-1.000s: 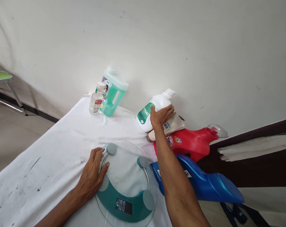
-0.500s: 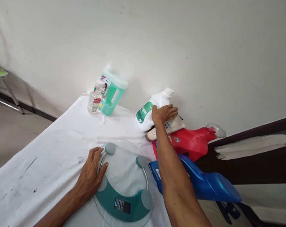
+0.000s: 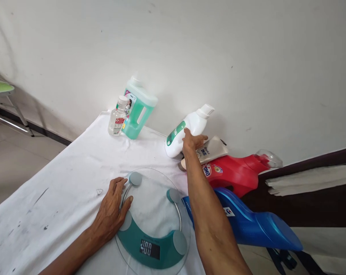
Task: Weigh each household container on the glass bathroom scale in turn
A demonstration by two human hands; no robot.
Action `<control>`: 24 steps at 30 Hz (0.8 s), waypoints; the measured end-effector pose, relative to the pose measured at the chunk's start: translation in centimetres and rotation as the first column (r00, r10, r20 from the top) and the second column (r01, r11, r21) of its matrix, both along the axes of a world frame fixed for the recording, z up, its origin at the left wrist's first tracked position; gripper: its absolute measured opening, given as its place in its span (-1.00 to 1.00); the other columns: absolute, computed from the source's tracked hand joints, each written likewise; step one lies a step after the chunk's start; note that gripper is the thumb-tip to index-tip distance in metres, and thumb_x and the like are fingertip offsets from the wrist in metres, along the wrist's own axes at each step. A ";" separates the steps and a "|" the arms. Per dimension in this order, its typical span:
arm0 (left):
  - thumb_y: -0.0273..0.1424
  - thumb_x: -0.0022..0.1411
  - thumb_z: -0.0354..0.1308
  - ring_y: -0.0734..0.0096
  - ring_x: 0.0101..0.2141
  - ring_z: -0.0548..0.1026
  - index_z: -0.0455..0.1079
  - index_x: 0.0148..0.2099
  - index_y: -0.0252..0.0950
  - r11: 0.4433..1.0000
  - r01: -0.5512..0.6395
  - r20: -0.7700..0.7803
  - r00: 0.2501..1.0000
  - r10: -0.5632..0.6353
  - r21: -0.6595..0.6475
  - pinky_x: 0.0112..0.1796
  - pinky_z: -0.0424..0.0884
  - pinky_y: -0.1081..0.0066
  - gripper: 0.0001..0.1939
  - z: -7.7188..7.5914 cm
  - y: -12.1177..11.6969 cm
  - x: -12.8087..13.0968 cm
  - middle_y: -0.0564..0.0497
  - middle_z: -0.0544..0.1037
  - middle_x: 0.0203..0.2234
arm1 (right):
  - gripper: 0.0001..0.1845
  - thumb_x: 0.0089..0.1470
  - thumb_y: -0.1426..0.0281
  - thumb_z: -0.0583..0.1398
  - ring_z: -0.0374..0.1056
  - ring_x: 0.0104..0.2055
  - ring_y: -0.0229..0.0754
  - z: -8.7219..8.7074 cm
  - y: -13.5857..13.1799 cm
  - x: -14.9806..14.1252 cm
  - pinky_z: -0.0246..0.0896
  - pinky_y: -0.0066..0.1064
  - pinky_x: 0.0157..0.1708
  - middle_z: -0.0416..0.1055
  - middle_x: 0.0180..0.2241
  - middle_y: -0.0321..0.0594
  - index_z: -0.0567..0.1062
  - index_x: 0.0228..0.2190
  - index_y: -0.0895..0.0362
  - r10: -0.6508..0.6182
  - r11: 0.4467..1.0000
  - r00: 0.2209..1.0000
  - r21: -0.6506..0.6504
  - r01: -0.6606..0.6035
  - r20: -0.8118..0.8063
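Observation:
My right hand [image 3: 194,142] is closed at the side of a white detergent bottle [image 3: 187,130] with a green label and white cap; part of its grip is hidden behind the bottle. The bottle tilts to the right near the wall. My left hand [image 3: 112,206] lies with thumb and fingers apart on the left edge of a round glass bathroom scale [image 3: 150,206]. The scale's teal display panel reads zeros. Just right of my right hand lies a beige tube [image 3: 214,149], partly covered by my forearm.
A red bottle [image 3: 238,172] and a blue bottle [image 3: 256,225] lie at the table's right edge. On the far left stand a clear jar [image 3: 117,120] and a green jug [image 3: 138,110]. White cloth [image 3: 61,191] covers the table, with a wall behind. A green-seated chair [image 3: 1,88] stands left.
The white bottle has turned, so its green label looks narrower, and my right hand has closed in against it. My left hand stays on the scale. The view has shifted slightly.

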State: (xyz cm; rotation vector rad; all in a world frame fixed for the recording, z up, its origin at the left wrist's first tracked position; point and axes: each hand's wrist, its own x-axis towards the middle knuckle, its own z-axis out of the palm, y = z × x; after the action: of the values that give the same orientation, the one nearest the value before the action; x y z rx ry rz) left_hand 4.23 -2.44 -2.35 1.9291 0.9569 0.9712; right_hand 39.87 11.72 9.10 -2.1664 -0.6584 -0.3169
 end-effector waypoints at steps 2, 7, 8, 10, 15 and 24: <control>-0.30 0.55 0.02 0.15 0.04 0.56 0.14 0.35 -0.09 1.000 0.005 -0.005 1.000 -0.005 -0.008 0.05 0.60 0.02 -0.60 0.0 0.0 0.0 -0.16 0.32 0.19 | -0.55 0.18 0.00 0.23 0.46 -0.35 -0.02 -0.3 0.4 -0.4 0.48 -0.19 -0.34 0.48 -0.37 -0.12 0.38 -0.16 0.12 -0.002 0.993 0.989 0.114 0.019 -0.149; -0.31 0.54 0.02 0.14 0.04 0.55 0.15 0.36 -0.10 0.999 0.005 0.005 1.000 -0.004 -0.034 0.03 0.60 0.04 -0.59 0.1 -0.1 0.0 -0.16 0.32 0.20 | -0.54 0.04 -0.03 0.36 0.28 -0.52 -0.22 -0.5 -0.1 -1.6 0.27 -0.38 -0.63 0.37 -0.51 -0.31 0.37 -0.42 0.06 0.114 0.920 0.941 0.391 0.021 -0.319; -0.32 0.54 0.02 0.13 0.05 0.55 0.16 0.35 -0.10 0.999 0.007 0.007 1.000 -0.007 -0.036 0.03 0.59 0.04 -0.59 0.2 -0.1 0.0 -0.16 0.33 0.20 | -0.56 0.02 0.02 0.38 0.24 -0.54 -0.26 -0.4 -0.6 -2.0 0.21 -0.41 -0.66 0.37 -0.50 -0.34 0.37 -0.42 0.06 0.142 0.898 0.937 0.440 0.014 -0.320; -0.33 0.53 0.04 0.12 0.06 0.55 0.17 0.35 -0.10 0.999 0.011 0.013 1.000 -0.010 -0.040 0.03 0.59 0.05 -0.59 0.2 -0.1 0.0 -0.16 0.34 0.20 | -0.59 -0.03 0.10 0.42 0.15 -0.56 -0.33 -0.1 -1.9 -2.9 0.09 -0.44 -0.70 0.36 -0.49 -0.37 0.39 -0.40 0.08 0.197 0.854 0.929 0.520 -0.005 -0.314; -0.37 0.51 0.05 0.13 0.05 0.55 0.15 0.35 -0.11 1.000 -0.001 0.030 1.000 0.002 -0.012 0.05 0.59 0.04 -0.57 0.1 -0.2 0.0 -0.16 0.35 0.19 | -0.52 -0.21 0.15 0.51 0.06 -0.59 -0.37 1.4 -4.9 -6.3 -0.03 -0.42 -0.70 0.32 -0.56 -0.41 0.39 -0.45 0.11 0.330 0.774 0.897 0.628 -0.079 -0.295; -0.37 0.49 0.07 0.08 0.06 0.54 0.16 0.31 -0.21 0.998 0.027 0.003 1.000 -0.028 0.049 0.08 0.55 -0.01 -0.59 -0.3 0.2 -0.4 -0.21 0.34 0.13 | -0.54 -0.21 0.19 0.49 -0.05 -0.72 -0.43 8.3 -11.7 -13.2 -0.15 -0.45 -0.77 0.06 -0.74 -0.53 0.33 -0.64 0.08 0.579 0.535 0.814 0.775 -0.335 -0.049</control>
State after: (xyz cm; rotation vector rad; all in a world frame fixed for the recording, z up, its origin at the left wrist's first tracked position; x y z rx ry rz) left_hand 3.83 -2.19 -2.60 1.9752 0.9099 0.9905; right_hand 26.66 0.03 17.44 -1.1389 -0.7367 0.0571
